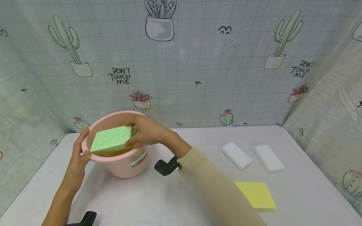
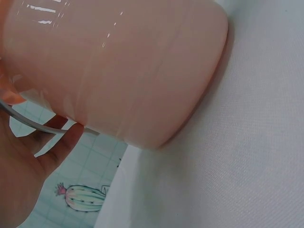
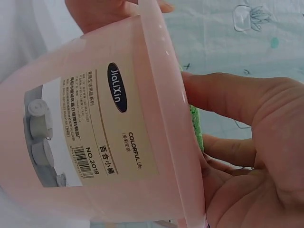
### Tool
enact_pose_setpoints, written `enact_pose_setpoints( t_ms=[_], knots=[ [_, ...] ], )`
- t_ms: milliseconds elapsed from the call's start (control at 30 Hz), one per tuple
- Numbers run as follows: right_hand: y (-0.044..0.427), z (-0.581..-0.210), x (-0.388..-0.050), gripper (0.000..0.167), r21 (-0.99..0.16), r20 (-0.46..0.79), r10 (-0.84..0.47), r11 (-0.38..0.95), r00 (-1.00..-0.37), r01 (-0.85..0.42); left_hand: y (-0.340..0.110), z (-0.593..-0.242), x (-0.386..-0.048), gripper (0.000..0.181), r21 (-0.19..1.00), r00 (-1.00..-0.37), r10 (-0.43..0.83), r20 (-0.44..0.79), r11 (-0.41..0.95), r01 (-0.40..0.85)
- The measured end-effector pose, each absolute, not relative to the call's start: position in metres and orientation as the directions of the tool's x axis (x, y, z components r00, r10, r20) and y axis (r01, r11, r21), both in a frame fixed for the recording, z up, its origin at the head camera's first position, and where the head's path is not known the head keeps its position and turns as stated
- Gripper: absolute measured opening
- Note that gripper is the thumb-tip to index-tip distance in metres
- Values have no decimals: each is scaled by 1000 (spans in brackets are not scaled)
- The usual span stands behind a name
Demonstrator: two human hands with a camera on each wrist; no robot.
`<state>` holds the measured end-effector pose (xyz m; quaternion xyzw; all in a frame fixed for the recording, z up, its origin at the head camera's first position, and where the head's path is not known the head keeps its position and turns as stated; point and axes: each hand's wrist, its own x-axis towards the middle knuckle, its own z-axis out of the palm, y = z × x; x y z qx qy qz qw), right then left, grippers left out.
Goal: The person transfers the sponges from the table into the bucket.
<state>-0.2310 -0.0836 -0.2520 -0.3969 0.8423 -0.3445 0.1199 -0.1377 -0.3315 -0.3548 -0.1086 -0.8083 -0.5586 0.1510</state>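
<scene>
A pink plastic bucket (image 1: 121, 168) stands on the table at left. My left hand (image 1: 78, 157) holds its left side by the rim, thumb toward me; in the left wrist view the hand (image 2: 23, 175) touches the bucket wall near a grey handle (image 2: 28, 122). At the bucket's mouth, my right hand (image 1: 150, 129) pinches a green sponge (image 1: 111, 139) by its right end, the sponge lying tilted just inside the rim. Something yellow-orange (image 1: 113, 153) shows below the sponge inside the bucket. A printed label (image 3: 95, 128) faces the right wrist camera.
Two white sponge blocks, one (image 1: 236, 155) left of the other (image 1: 268, 158), lie on the right of the white table (image 1: 175, 201). Nearer me, a yellow sponge (image 1: 258, 196) is partly covered by the right sleeve (image 1: 215, 188). A cactus-print curtain (image 1: 181, 62) hangs behind.
</scene>
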Motion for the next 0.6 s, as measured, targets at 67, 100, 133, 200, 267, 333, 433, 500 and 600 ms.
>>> enact_pose_setpoints(
  t_ms=[67, 100, 133, 200, 267, 333, 433, 500, 600],
  knots=[
    [-85, -253, -231, 37, -671, 75, -754, 445, -652, -592, -332, -355, -138, 60, 869, -930, 9, 368, 353, 347],
    [-86, -253, -231, 35, -672, 77, -758, 441, -648, -595, -332, -355, -138, 60, 867, -928, 10, 371, 353, 351],
    [-87, -253, -231, 33, -672, 79, -763, 435, -642, -599, -332, -355, -138, 60, 866, -927, 12, 374, 352, 354],
    [-87, -253, -230, 31, -673, 78, -771, 427, -632, -604, -333, -356, -138, 60, 864, -924, 17, 383, 347, 365],
    [-88, -252, -230, 27, -687, 67, -776, 420, -627, -593, -334, -357, -139, 59, 863, -921, 22, 390, 341, 373],
    [-88, -252, -230, 24, -703, 58, -776, 415, -628, -578, -334, -357, -140, 59, 864, -920, 26, 392, 332, 377],
    [-88, -252, -230, 22, -717, 33, -759, 435, -650, -545, -334, -358, -140, 60, 867, -922, 22, 387, 332, 372],
    [-88, -252, -230, 26, -706, 24, -749, 456, -662, -542, -334, -358, -140, 60, 869, -924, 19, 381, 333, 365],
    [-89, -252, -231, 32, -675, 15, -739, 490, -673, -552, -333, -358, -140, 60, 875, -928, 15, 373, 326, 358]
  ],
)
